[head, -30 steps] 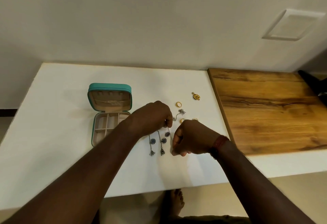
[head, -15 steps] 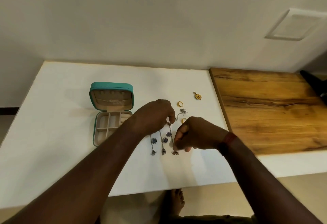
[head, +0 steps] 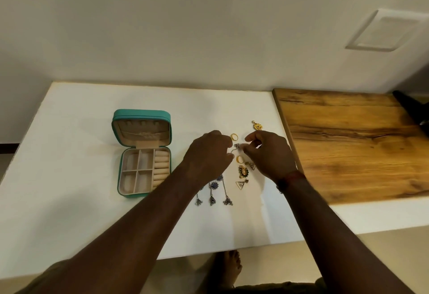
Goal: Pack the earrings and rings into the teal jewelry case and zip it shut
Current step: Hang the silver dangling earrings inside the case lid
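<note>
The teal jewelry case (head: 120, 177) lies open on the white table, its beige compartments empty. To its right, both hands pinch a small silver chain earring (head: 236, 147) between them: my left hand (head: 210, 154) holds one end, my right hand (head: 269, 152) the other. Three silver drop earrings with blue flowers (head: 214, 191) lie below my left hand. Two gold rings (head: 234, 136) (head: 240, 159), a gold pendant earring (head: 257, 126), a green-and-gold earring (head: 243, 171) and triangular earrings (head: 240, 184) lie around the hands.
A wooden board (head: 352, 145) covers the table's right side, with a dark object (head: 411, 110) at its far right corner. The white table (head: 69, 212) ends at a front edge near me; a bare foot (head: 232, 268) shows on the floor below.
Both hands moved away from the three blue-flower earrings, up toward the far side, and now grip the small silver chain earring. The gold earrings that my right hand covered are in view.
</note>
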